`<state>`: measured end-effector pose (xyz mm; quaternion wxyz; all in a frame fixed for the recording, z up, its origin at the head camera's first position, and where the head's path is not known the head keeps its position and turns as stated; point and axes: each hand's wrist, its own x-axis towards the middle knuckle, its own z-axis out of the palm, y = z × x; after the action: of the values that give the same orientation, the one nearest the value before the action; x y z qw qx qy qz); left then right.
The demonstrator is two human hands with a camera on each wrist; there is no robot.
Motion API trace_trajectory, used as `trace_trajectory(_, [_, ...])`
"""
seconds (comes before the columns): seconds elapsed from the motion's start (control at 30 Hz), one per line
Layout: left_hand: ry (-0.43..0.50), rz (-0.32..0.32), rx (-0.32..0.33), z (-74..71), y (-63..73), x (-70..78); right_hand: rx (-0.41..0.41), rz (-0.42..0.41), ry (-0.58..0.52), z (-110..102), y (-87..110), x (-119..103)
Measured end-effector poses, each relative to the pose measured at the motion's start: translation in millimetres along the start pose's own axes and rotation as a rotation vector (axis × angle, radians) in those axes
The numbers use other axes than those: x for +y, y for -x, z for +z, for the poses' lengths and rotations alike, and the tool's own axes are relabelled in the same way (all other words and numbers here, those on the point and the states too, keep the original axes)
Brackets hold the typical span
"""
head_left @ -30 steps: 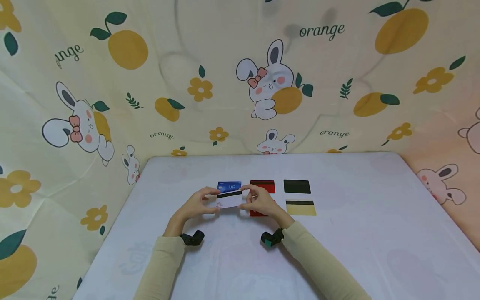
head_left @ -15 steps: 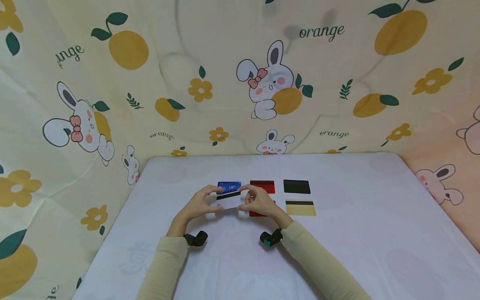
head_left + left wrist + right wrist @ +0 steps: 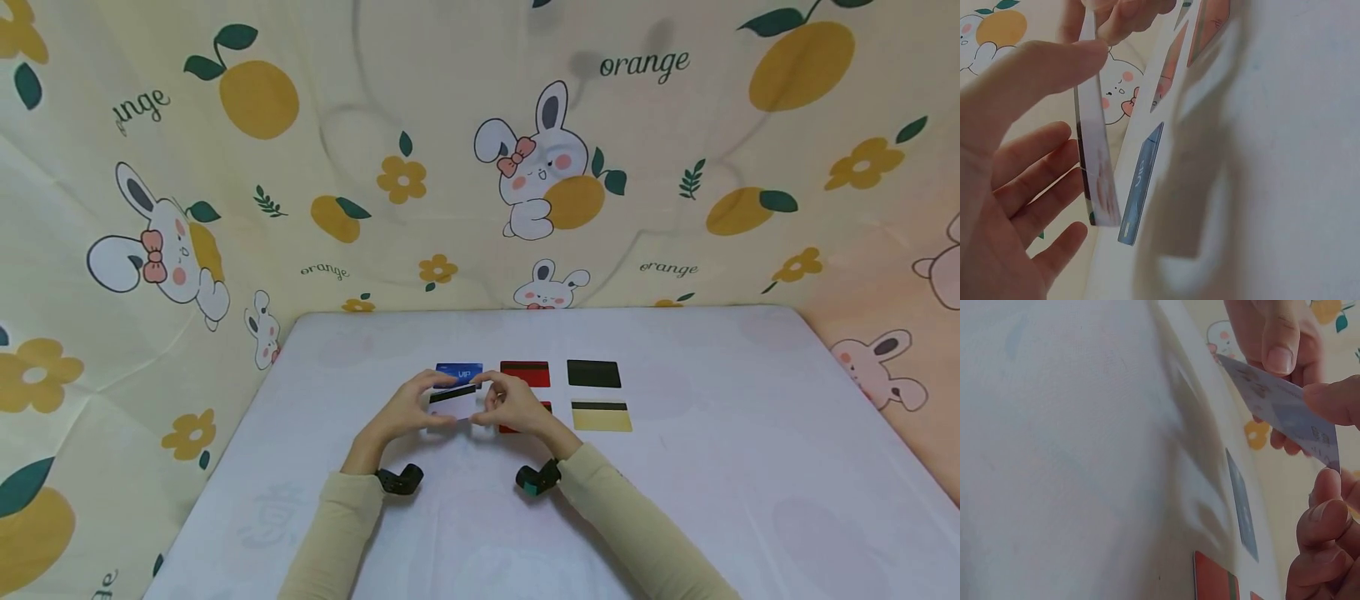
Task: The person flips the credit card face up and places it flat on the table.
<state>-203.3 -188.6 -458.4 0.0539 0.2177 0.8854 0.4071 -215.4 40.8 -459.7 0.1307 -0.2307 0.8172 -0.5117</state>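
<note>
One white card (image 3: 452,405) is pinched at its ends between thumb and fingers of my left hand (image 3: 405,408) and my right hand (image 3: 521,406), tilted and raised off the table (image 3: 675,500), just my side of the blue card (image 3: 459,371). To handle it well, I'd grip lightly, move both hands together so it won't bend, and avoid brushing the nearer red card (image 3: 1212,576).

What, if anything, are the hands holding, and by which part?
A black-striped white card: the right hand holds its right end; the left hand seems to grip its long edges.
</note>
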Motion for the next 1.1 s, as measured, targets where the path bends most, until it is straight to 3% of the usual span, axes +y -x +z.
trace_trajectory(0.43, [0.005,0.069,0.010,7.0,-5.1,1.8,0.013,-0.031,0.007,-0.1,-1.2,-0.1])
trace_trajectory(1.1, [0.043,0.074,0.009,8.6,-4.2,3.0,0.013,-0.008,-0.034,-1.0,-1.5,1.3])
